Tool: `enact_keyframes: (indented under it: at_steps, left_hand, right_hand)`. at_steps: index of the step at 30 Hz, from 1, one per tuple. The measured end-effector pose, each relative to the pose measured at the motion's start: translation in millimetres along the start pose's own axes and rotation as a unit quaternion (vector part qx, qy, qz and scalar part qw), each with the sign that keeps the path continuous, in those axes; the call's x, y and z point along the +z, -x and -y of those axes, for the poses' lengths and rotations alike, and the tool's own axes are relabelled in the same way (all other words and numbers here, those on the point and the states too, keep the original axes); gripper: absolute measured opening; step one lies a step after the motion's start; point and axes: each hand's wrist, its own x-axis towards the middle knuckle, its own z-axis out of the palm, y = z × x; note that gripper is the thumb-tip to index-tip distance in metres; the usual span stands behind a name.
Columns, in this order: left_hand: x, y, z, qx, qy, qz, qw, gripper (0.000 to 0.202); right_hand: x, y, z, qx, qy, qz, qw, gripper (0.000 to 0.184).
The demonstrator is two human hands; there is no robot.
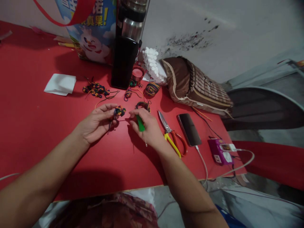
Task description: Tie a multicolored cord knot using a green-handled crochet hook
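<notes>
My left hand [101,122] is closed, pinching a small knotted cord piece [120,110] in dark, yellow, red and green strands. Loose dark cord ends hang below those fingers. A thin strand runs across from it toward my right hand [144,125], whose thumb and index finger are pinched at the strand's end. Tucked in the right palm is a green-handled tool [140,123] with a thin pale end showing under the hand; its exact kind is unclear. Just behind the right fingers lies a coil of multicoloured cord [143,106], partly covered.
Scissors [169,129] and a charging phone [189,129] lie right of my right hand. Farther back are knotted cord pieces [96,90], a wound cord bundle [152,89], an upright black phone [124,63], a folded white paper [60,84] and a brown cushion [178,72].
</notes>
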Motion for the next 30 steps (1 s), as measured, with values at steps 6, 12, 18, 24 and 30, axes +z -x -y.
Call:
enact_keyframes:
  at_steps: [6, 12, 18, 24, 30]
  left_hand:
    - [3.1, 3.0, -3.8, 0.012, 0.016, -0.015, 1.0, 0.017]
    - [3.4, 7.6, -0.8, 0.036, -0.065, 0.053, 0.996, 0.029]
    - [8.3, 14.3, 9.1, 0.041, -0.163, 0.074, 0.983, 0.03]
    - [7.6, 13.1, 10.2, 0.026, -0.139, 0.08, 0.987, 0.036]
    - [5.4, 12.5, 9.0, 0.069, -0.165, 0.082, 0.98, 0.042]
  right_hand:
    - [1.6, 5.0, 3.7, -0.026, 0.259, 0.099, 0.96, 0.042]
    - [1.8, 4.7, 5.9, -0.012, 0.133, 0.045, 0.99, 0.036]
    - [3.4, 0.6, 10.6, 0.158, -0.323, 0.046, 0.932, 0.036]
    - [-1.3, -5.1, 8.1, 0.176, -0.441, 0.074, 0.877, 0.031]
    - [3.3, -4.7, 5.5, 0.211, -0.489, 0.092, 0.841, 0.036]
